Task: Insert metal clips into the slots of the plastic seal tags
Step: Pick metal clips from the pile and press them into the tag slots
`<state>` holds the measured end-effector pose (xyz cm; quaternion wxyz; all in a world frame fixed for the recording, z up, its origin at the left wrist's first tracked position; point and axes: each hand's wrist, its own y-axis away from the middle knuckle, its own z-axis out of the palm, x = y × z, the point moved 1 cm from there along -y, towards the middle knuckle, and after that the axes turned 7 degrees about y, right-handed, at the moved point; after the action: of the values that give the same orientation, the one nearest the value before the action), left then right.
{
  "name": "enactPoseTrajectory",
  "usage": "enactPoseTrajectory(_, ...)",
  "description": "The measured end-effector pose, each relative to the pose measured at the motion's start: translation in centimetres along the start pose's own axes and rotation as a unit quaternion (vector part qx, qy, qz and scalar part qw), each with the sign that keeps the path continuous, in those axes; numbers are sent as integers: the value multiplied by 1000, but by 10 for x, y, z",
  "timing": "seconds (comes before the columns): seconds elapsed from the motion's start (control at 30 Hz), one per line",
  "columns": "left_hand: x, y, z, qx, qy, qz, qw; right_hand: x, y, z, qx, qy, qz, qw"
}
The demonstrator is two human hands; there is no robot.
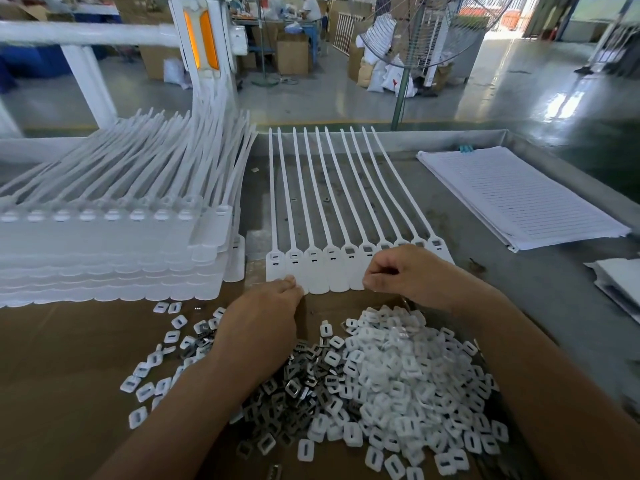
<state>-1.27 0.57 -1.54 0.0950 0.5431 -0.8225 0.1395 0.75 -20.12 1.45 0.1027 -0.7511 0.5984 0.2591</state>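
Note:
A joined row of several white plastic seal tags lies flat in front of me, long tails pointing away. My left hand lies palm down, its fingertips touching the lower edge of the row's left tags. My right hand hovers over the right tags with fingers curled; whether it pinches a clip is hidden. A pile of dark metal clips sits under my left wrist. Beside it lies a larger heap of small white plastic caps.
A tall stack of more white seal tags fills the left of the table. A pad of lined paper lies at the right. Brown cardboard covers the near table. A standing fan is behind.

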Motion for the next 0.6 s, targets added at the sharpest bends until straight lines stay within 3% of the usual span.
enactPoseTrajectory(0.43, 1, 3, -3, 10, 7, 6, 1000, 1, -33, -6, 106, -47, 50, 992)
enactPoseTrajectory(0.6, 1, 3, -4, 15, 6, 12, 1000, -2, -51, -2, 142, -11, 45, 989)
